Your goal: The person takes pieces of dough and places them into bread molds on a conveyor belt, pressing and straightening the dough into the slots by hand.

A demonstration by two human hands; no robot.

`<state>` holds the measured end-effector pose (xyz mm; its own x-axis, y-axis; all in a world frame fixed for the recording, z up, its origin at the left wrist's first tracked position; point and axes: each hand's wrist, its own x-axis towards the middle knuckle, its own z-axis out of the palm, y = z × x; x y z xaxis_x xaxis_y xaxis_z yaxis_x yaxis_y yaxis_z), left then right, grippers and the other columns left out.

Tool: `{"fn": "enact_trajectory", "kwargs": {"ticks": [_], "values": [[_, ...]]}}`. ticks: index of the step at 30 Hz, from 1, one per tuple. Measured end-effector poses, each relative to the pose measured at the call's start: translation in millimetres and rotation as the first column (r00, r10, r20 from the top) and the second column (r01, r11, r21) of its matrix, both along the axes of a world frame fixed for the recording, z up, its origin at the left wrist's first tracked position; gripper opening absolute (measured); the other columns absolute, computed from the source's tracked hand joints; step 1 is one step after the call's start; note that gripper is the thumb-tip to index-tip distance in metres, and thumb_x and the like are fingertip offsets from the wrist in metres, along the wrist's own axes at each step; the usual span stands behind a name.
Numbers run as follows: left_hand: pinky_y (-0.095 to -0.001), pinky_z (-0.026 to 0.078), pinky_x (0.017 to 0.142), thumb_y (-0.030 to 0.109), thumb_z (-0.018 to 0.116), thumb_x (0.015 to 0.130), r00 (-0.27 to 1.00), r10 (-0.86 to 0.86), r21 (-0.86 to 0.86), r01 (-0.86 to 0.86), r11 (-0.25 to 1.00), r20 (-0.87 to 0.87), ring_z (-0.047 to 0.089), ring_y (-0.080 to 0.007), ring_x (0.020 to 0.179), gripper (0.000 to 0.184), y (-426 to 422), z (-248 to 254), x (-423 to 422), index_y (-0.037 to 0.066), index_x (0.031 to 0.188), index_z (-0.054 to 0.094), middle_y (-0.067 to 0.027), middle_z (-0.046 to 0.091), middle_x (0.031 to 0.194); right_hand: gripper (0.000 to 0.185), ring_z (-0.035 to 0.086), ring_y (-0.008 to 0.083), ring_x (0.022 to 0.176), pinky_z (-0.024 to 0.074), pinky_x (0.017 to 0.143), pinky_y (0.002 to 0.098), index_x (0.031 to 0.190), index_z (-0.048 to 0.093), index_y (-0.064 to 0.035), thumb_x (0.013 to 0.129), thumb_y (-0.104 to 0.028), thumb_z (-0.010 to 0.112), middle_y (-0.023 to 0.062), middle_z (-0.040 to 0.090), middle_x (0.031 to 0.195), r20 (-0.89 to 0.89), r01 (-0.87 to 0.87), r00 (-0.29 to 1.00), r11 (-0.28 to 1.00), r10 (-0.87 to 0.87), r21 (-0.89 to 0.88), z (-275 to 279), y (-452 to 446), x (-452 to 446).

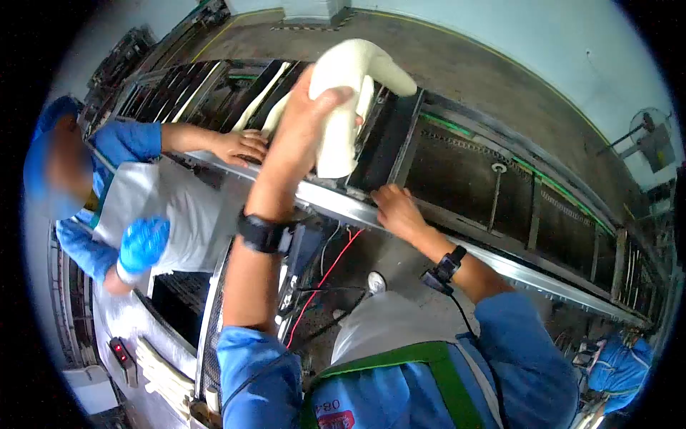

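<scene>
My left hand (304,118) is raised over the conveyor and closed round a thick, soft, cream-coloured strip (336,139) that looks like dough. The strip is bent over at the top, and its free end hangs to the right. My right hand (399,211) is at the near metal rail (336,204) of the conveyor, with its fingers bent over the edge. Right behind the held strip is a dark slot (386,139) of the conveyor. More cream strips (261,100) lie in the slots to the left.
A co-worker (128,179) in blue stands at left, one bare hand (243,146) on the rail, the other in a blue glove (145,243). Several cream strips (164,372) lie on a metal table (118,314) beside a red-lit display (121,350). A red cable (321,282) hangs below the rail.
</scene>
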<state>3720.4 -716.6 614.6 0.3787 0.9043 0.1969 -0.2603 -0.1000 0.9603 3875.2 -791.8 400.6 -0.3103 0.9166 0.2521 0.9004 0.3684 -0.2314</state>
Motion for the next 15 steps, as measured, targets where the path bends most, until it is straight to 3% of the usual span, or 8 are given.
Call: {"fn": "enact_trajectory", "kwargs": {"ticks": [3,5,7,9,11,13,14,15], "values": [[-0.0253,0.044,0.048,0.016,0.055,0.071,0.995,-0.031,-0.097,0.021,0.995,-0.100,0.052,-0.0148,0.054,0.036,37.2,-65.5,37.3,0.003,0.101,0.043,-0.0069,0.052,0.077,0.027,0.042,0.0240,0.094,0.0382,0.076,0.0420,0.092,0.051,-0.0036,0.069,-0.019,0.049,0.0081,0.049,0.094,-0.037,-0.021,0.999,1.000,0.022,0.008,3.8,0.3,2.6],[-0.0251,0.043,0.051,0.016,0.056,0.072,0.933,-0.105,-0.185,0.042,0.982,-0.345,0.052,-0.0133,0.058,0.033,47.3,-121.9,50.4,0.003,0.099,0.043,-0.0062,0.053,0.075,0.028,0.042,0.0229,0.094,0.0386,0.076,0.0403,0.092,0.051,-0.0040,0.067,-0.017,0.051,0.0064,0.048,0.091,-0.024,-0.009,1.000,0.999,0.008,-0.043,8.1,-0.4,4.2],[-0.0309,0.043,0.061,0.016,0.055,0.070,0.691,-0.171,-0.085,0.157,0.984,-0.702,0.055,-0.0216,0.069,0.041,68.1,-211.4,47.5,0.000,0.105,0.041,-0.0090,0.055,0.076,0.028,0.041,0.0224,0.095,0.0388,0.075,0.0397,0.092,0.050,-0.0043,0.066,-0.016,0.052,0.0058,0.047,0.091,-0.061,-0.016,0.998,0.999,0.013,-0.035,8.9,-0.3,6.6],[-0.0323,0.042,0.066,0.017,0.056,0.068,0.661,0.006,0.029,0.023,0.999,-0.751,0.055,-0.0255,0.075,0.039,57.1,-212.5,45.5,0.000,0.101,0.044,-0.0119,0.055,0.077,0.029,0.041,0.0219,0.096,0.0390,0.075,0.0390,0.092,0.050,-0.0046,0.065,-0.014,0.053,0.0053,0.047,0.090,-0.101,-0.016,0.995,0.999,0.013,-0.029,10.0,1.4,10.4],[-0.0336,0.043,0.065,0.015,0.056,0.067,0.646,0.015,0.077,0.068,0.995,-0.763,0.055,-0.0279,0.076,0.032,52.5,-204.2,48.4,0.003,0.096,0.048,-0.0142,0.056,0.078,0.030,0.041,0.0215,0.096,0.0392,0.074,0.0377,0.092,0.050,-0.0044,0.063,-0.010,0.054,0.0051,0.046,0.092,-0.103,-0.001,0.995,1.000,0.000,-0.005,11.8,-0.8,13.1],[-0.0368,0.043,0.065,0.015,0.054,0.067,0.499,0.039,0.148,0.182,0.972,-0.866,0.055,-0.0291,0.077,0.024,55.2,-187.5,56.7,0.007,0.090,0.052,-0.0144,0.057,0.080,0.029,0.042,0.0213,0.096,0.0393,0.073,0.0375,0.092,0.050,-0.0044,0.064,-0.010,0.053,0.0053,0.046,0.091,-0.104,-0.011,0.995,1.000,0.009,-0.015,13.0,-1.4,15.2],[-0.0388,0.044,0.063,0.014,0.052,0.068,0.425,0.156,0.246,0.167,0.955,-0.892,0.055,-0.0301,0.076,0.021,60.9,-185.8,59.2,0.009,0.088,0.054,-0.0148,0.057,0.081,0.028,0.042,0.0211,0.095,0.0393,0.073,0.0373,0.092,0.050,-0.0045,0.065,-0.009,0.052,0.0055,0.046,0.090,-0.105,-0.021,0.994,1.000,0.020,-0.011,12.7,-1.8,15.4],[-0.0402,0.044,0.062,0.014,0.050,0.070,0.428,0.258,0.329,0.100,0.939,-0.866,0.056,-0.0307,0.074,0.016,62.8,-180.6,60.0,0.008,0.083,0.055,-0.0152,0.057,0.079,0.028,0.042,0.0211,0.095,0.0393,0.073,0.0373,0.092,0.050,-0.0045,0.065,-0.009,0.052,0.0055,0.046,0.090,-0.107,-0.024,0.994,1.000,0.022,-0.017,11.3,-2.7,14.9]]}}
